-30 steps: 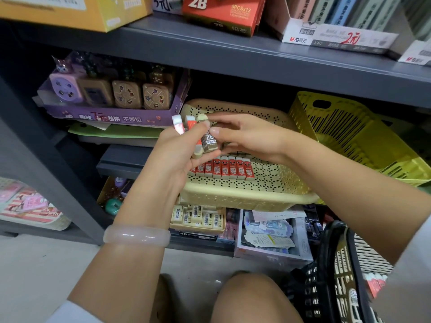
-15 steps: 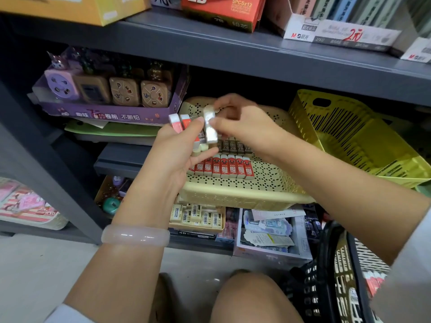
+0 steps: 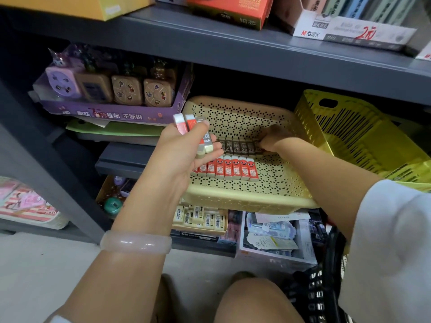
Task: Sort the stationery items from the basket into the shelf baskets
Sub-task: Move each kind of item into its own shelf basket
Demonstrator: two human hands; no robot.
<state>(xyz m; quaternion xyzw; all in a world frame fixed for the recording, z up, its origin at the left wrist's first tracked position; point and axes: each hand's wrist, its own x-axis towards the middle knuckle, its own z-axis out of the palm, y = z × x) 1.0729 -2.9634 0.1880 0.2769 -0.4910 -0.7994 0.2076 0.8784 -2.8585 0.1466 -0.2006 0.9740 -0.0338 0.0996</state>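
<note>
Nearest, below the right forearm, the black carry basket [image 3: 326, 292] shows a stiff latticed rim at the frame's lower right; what it holds cannot be read from here.

Above it, the left hand [image 3: 184, 157] grips a small stack of erasers [image 3: 198, 134], fingers curled round them with the thumb across the top: hard little blocks in glossy paper sleeves, red-and-white ones beside grey-sleeved ones.

Just beyond and to the right of that hand sits the cream shelf basket [image 3: 245, 199], a shallow perforated plastic tray with rounded corners. On its floor, a front row of red-sleeved erasers [image 3: 231, 170] stands side by side, and behind it a row of dark 2B erasers [image 3: 238, 146].

The right hand [image 3: 272, 138] is down at the right end of that back row, fingers curled at the last eraser; whether it is pinching the eraser or only nudging it is not clear.

To do this step well, I would judge that the new piece should be set upright, label forward, pressed flush to its neighbour so the row stays straight, and lowered gently, since the slim blocks could topple like dominoes.

Farther right of the right hand, a yellow slatted basket [image 3: 363, 141] tilts on the same shelf.
</note>
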